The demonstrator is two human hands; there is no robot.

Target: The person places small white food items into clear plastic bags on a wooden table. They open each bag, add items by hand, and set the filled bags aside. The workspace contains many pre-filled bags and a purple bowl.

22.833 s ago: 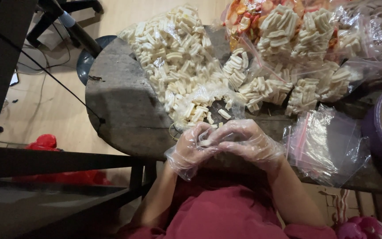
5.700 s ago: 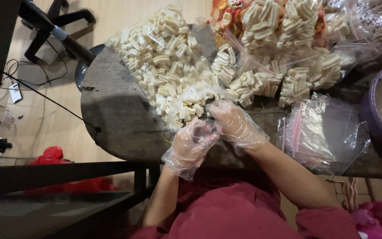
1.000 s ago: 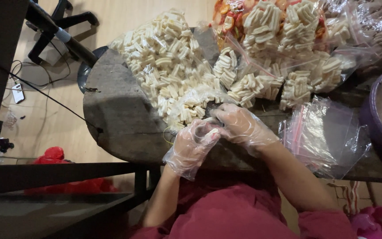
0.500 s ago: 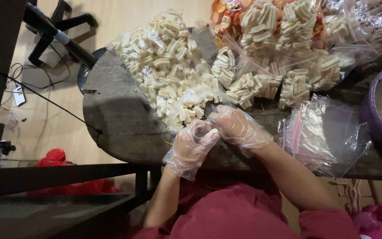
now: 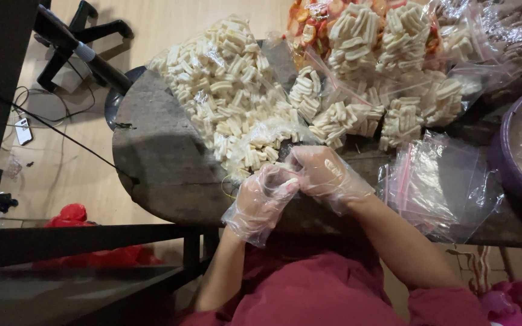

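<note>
At the near edge of the worn grey wooden table (image 5: 164, 175), a small pale cracker stick (image 5: 287, 180) is being pinched between the two clear-plastic-gloved hands. The left hand (image 5: 261, 199) is being curled below and left of it, the right hand (image 5: 327, 175) above and right, fingertips pressed together. The heap of pale ridged cracker sticks (image 5: 225, 90) is lying just beyond, nearer the left hand.

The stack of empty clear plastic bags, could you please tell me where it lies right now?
In the head view, the stack of empty clear plastic bags lies on the wooden table, right of the gloved right hand and just left of the purple basin.
</note>
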